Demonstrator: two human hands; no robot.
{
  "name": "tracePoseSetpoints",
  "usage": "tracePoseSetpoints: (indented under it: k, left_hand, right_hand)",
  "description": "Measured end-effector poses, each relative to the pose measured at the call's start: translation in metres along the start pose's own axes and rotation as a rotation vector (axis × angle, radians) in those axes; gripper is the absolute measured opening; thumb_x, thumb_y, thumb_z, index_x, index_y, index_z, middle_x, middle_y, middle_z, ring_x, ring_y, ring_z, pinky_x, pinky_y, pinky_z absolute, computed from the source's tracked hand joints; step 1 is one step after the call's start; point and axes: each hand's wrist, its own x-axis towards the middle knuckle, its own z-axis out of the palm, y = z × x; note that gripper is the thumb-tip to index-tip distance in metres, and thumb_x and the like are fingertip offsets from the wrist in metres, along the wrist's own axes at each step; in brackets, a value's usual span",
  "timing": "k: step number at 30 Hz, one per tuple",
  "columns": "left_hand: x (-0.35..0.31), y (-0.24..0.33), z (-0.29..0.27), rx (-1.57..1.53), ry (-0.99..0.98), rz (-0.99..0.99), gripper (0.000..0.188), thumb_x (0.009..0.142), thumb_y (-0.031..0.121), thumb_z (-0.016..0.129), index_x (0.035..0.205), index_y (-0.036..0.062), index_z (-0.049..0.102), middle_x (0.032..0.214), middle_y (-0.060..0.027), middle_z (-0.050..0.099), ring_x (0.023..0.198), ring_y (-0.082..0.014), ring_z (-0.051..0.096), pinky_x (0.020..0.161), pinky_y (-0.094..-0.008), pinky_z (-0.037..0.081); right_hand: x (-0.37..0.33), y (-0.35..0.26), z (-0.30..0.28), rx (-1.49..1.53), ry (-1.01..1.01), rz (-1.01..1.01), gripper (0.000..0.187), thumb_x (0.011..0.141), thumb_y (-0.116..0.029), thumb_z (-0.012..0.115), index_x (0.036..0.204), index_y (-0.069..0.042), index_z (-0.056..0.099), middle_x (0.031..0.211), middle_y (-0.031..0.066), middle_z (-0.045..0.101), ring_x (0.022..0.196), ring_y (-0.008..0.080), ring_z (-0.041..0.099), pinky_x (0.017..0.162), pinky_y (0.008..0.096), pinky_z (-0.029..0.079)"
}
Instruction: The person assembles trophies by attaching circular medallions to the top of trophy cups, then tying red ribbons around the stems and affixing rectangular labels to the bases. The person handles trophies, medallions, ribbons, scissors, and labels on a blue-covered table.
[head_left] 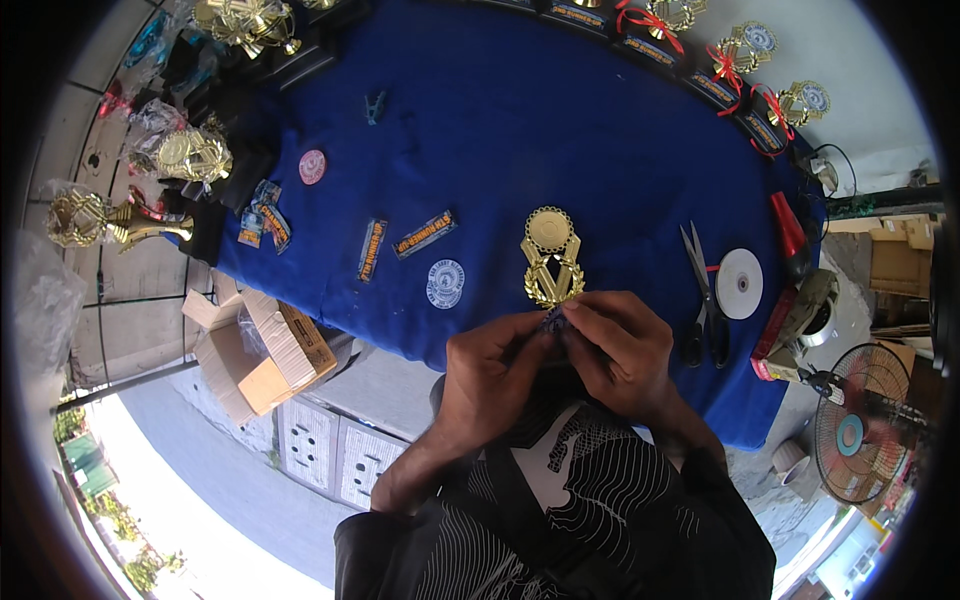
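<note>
My left hand (490,365) and my right hand (625,350) meet at the table's near edge, fingertips pinched together on a small printed piece (553,320). Fingers cover most of it, so its exact kind does not show. Just beyond my fingertips lies a gold trophy topper (549,230), with a round blank centre and a wreath at its lower part. To the left are round printed stickers (445,283) in grey-white and two printed label strips (424,234), dark with orange lettering. Scissors (703,295) lie to the right, beside a white ribbon spool (740,284).
A blue cloth (520,130) covers the table. Trophies with red ribbons (745,60) line the far right edge; gold trophies (195,155) stand at left. A pink round sticker (312,167) and a clip (374,107) lie farther off. An open carton (255,355) and a fan (860,425) flank the table.
</note>
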Motion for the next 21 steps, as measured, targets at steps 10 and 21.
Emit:
tracePoseSetpoints:
  k: [10, 21]
  left_hand:
    - [-0.001, -0.002, 0.002, -0.037, 0.007, 0.042, 0.021, 0.097, -0.002, 0.067, 0.117, -0.0063, 0.072, 0.098, -0.0149, 0.079, 0.090, -0.0137, 0.074, 0.077, -0.0263, 0.059]
    - [-0.005, -0.009, 0.007, -0.250, 0.013, 0.057, 0.021, 0.100, -0.005, 0.063, 0.120, -0.0076, 0.070, 0.106, -0.0135, 0.077, 0.096, -0.0132, 0.072, 0.084, -0.0250, 0.060]
  right_hand:
    - [0.003, -0.006, -0.002, 0.065, 0.015, 0.059, 0.038, 0.079, 0.008, 0.079, 0.116, 0.002, 0.072, 0.108, 0.0163, 0.070, 0.092, 0.0283, 0.072, 0.075, 0.0359, 0.060]
    - [0.008, -0.013, -0.003, 0.005, 0.014, 0.038, 0.036, 0.080, 0.008, 0.077, 0.115, 0.002, 0.072, 0.106, 0.0158, 0.070, 0.094, 0.0287, 0.070, 0.076, 0.0363, 0.059]
